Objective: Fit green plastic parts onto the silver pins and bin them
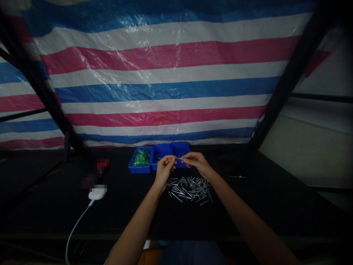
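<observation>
A thin silvery metal pin (179,158) is held level between my two hands, above the front of the blue bins. My left hand (166,164) pinches its left end, and my right hand (196,162) has closed fingers at the other end. Just below my hands lies a loose pile of similar metal pins (190,188), pointing in many directions on the black table. Whether they are nails or rivets is too small to tell.
Three blue bins stand side by side: the left bin (140,170) holds a bag of green pieces (141,157), the middle bin (162,149) a little green, the right bin (180,146) small pieces. A white device (97,193) with a cable is left, a dark phone (231,169) right.
</observation>
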{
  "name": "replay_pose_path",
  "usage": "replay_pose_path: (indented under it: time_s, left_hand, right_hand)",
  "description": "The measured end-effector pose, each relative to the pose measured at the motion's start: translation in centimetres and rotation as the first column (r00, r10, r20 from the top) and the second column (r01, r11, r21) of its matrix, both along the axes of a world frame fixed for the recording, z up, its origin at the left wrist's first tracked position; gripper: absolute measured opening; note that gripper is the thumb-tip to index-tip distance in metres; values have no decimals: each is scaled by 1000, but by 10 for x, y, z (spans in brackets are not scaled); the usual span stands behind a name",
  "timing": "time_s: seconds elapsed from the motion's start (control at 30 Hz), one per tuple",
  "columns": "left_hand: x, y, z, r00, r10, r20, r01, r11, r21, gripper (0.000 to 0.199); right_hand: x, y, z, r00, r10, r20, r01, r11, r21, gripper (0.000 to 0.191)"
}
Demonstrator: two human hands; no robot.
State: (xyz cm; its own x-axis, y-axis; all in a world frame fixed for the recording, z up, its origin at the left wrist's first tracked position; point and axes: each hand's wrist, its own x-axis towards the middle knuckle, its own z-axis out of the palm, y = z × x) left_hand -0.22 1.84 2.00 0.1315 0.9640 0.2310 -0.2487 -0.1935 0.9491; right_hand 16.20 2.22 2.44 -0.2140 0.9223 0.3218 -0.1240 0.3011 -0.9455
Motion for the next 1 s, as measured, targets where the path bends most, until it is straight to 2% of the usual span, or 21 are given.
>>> replay_pose_path:
  time_s: [0.33,0.67,1.0]
  left_hand:
    - [-3,1,-1,995,-4,104,9,999,-48,32]
    - [-2,0,2,996,-6,91,11,998,-56,32]
    - [-2,-2,3,998,-38,41,40,998,-47,33]
  right_hand:
    - [-2,7,-6,988,2,153,-1,1000,-7,28]
    - [-3,7,-6,982,11,189,-8,1000,-18,30]
    - [-4,10,-12,976,-25,215,18,999,32,29]
